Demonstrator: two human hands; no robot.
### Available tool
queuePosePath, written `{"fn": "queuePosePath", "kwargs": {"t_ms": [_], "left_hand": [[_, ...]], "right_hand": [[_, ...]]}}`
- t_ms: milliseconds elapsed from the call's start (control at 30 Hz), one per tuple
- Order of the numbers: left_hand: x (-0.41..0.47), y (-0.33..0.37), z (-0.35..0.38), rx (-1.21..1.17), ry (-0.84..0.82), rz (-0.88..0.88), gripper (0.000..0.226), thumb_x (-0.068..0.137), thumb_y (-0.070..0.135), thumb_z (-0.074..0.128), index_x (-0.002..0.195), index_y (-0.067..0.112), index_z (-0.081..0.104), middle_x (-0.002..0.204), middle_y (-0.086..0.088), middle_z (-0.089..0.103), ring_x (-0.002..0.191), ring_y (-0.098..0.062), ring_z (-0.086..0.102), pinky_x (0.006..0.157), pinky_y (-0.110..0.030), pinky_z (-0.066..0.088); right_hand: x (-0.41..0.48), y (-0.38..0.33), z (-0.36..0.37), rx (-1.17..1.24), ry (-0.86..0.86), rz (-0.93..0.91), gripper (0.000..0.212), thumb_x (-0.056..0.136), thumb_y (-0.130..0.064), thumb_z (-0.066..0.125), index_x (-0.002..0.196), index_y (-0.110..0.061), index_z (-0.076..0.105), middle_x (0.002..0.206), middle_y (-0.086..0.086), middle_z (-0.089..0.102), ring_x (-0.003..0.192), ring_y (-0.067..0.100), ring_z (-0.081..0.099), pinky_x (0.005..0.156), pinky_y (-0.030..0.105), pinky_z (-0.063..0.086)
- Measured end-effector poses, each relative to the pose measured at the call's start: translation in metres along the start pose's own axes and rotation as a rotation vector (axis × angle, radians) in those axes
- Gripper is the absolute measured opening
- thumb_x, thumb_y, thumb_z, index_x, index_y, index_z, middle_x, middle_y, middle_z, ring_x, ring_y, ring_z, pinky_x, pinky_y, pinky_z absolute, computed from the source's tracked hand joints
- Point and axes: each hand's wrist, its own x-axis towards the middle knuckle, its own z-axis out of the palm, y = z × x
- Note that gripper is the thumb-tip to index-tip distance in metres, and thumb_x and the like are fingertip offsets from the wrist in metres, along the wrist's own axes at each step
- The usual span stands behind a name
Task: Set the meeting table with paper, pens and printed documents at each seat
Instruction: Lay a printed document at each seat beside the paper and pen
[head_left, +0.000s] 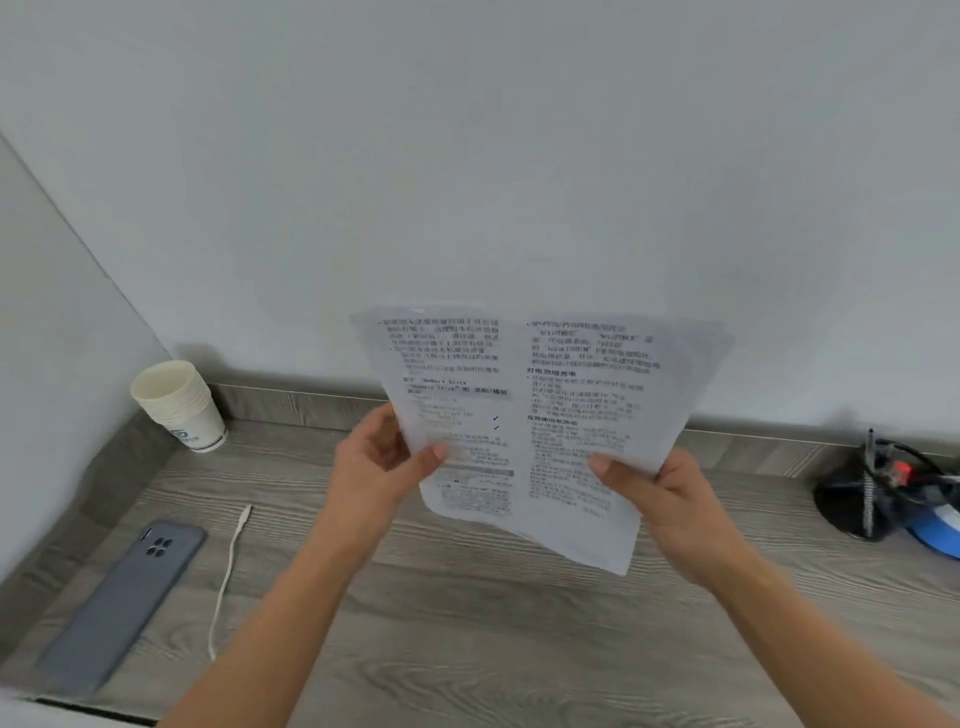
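Printed document (540, 415) is up at frame centre, clear of the worktop (467, 623), and I've got it from both sides: left hand (374, 462) pinching the lower left edge, right hand (660, 499) pinching the lower right, long axis tilting toward upper right.

Blurred, illegible printed document (524, 415)

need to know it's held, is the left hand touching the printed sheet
Touching. The head view shows the left hand gripping the printed sheet, thumb pressed on its front.
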Motion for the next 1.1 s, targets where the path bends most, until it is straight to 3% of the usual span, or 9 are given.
{"fn": "queuePosePath", "kwargs": {"t_ms": [67, 200, 333, 467, 567, 667, 767, 900, 1100], "left_hand": [[0.003, 0.003, 0.005, 0.032, -0.032, 0.018, 0.034, 0.075, -0.002, 0.072, 0.108, 0.008, 0.067, 0.104, -0.002, 0.076, 0.097, -0.017, 0.071, 0.077, -0.023, 0.058], [0.001, -0.019, 0.014, 0.121, -0.11, -0.101, 0.029, 0.075, 0.002, 0.075, 0.102, 0.008, 0.071, 0.101, -0.001, 0.076, 0.097, -0.023, 0.072, 0.074, -0.029, 0.059], [-0.008, -0.032, 0.034, 0.121, -0.138, -0.127, 0.028, 0.079, 0.006, 0.074, 0.106, 0.011, 0.071, 0.105, -0.003, 0.075, 0.099, -0.023, 0.071, 0.081, -0.04, 0.059], [-0.016, -0.034, 0.05, 0.049, -0.042, -0.076, 0.023, 0.084, 0.003, 0.067, 0.106, 0.011, 0.07, 0.102, 0.0, 0.076, 0.093, -0.018, 0.073, 0.072, -0.032, 0.06], [-0.025, -0.048, 0.053, 0.064, -0.003, -0.131, 0.024, 0.084, 0.003, 0.068, 0.103, 0.018, 0.07, 0.1, 0.006, 0.076, 0.093, -0.015, 0.072, 0.071, -0.029, 0.059], [-0.032, -0.058, 0.053, 0.105, -0.018, -0.189, 0.029, 0.082, 0.004, 0.071, 0.104, 0.022, 0.071, 0.104, 0.006, 0.075, 0.099, -0.016, 0.071, 0.078, -0.033, 0.059], [-0.03, -0.05, 0.046, 0.11, -0.069, -0.25, 0.027, 0.08, 0.006, 0.073, 0.103, 0.02, 0.071, 0.104, 0.004, 0.076, 0.096, -0.014, 0.072, 0.076, -0.029, 0.059], [-0.035, -0.033, 0.034, 0.066, -0.113, -0.337, 0.02, 0.086, 0.012, 0.068, 0.106, 0.013, 0.07, 0.102, -0.004, 0.076, 0.091, -0.023, 0.073, 0.075, -0.041, 0.06], [-0.08, -0.039, 0.021, -0.28, 0.069, -0.573, 0.027, 0.089, 0.008, 0.06, 0.116, 0.005, 0.062, 0.105, -0.019, 0.073, 0.093, -0.038, 0.071, 0.069, -0.047, 0.06]], "right_hand": [[0.004, 0.003, -0.009, -0.005, 0.016, 0.006, 0.028, 0.086, -0.008, 0.059, 0.112, -0.016, 0.07, 0.113, -0.004, 0.074, 0.104, 0.016, 0.071, 0.082, 0.027, 0.059], [0.003, 0.032, -0.025, -0.048, -0.016, 0.119, 0.032, 0.085, -0.007, 0.068, 0.116, -0.014, 0.069, 0.118, 0.004, 0.073, 0.109, 0.024, 0.069, 0.095, 0.049, 0.055], [-0.003, 0.05, -0.029, -0.061, -0.025, 0.155, 0.036, 0.087, -0.011, 0.068, 0.122, -0.021, 0.066, 0.122, -0.001, 0.071, 0.115, 0.02, 0.066, 0.098, 0.044, 0.052], [-0.003, 0.054, -0.035, -0.033, 0.048, 0.132, 0.032, 0.088, -0.01, 0.067, 0.119, -0.017, 0.068, 0.119, 0.001, 0.072, 0.112, 0.021, 0.068, 0.096, 0.048, 0.053], [-0.009, 0.064, -0.035, -0.106, 0.035, 0.136, 0.035, 0.087, -0.014, 0.069, 0.12, -0.025, 0.067, 0.121, -0.005, 0.071, 0.115, 0.015, 0.065, 0.099, 0.043, 0.052], [-0.016, 0.074, -0.033, -0.165, 0.031, 0.153, 0.034, 0.091, -0.014, 0.066, 0.122, -0.028, 0.064, 0.122, -0.009, 0.07, 0.117, 0.01, 0.063, 0.099, 0.035, 0.052], [-0.018, 0.069, -0.032, -0.203, 0.058, 0.175, 0.025, 0.092, -0.013, 0.064, 0.113, -0.026, 0.068, 0.115, -0.007, 0.074, 0.108, 0.012, 0.069, 0.089, 0.032, 0.057], [-0.021, 0.05, -0.024, -0.201, 0.003, 0.212, 0.023, 0.091, -0.014, 0.062, 0.114, -0.014, 0.067, 0.107, -0.002, 0.076, 0.097, 0.019, 0.074, 0.08, 0.037, 0.061], [-0.034, 0.042, -0.01, -0.035, -0.197, 0.361, 0.026, 0.091, -0.01, 0.06, 0.116, -0.007, 0.066, 0.111, 0.011, 0.075, 0.1, 0.033, 0.072, 0.084, 0.05, 0.058]]}}
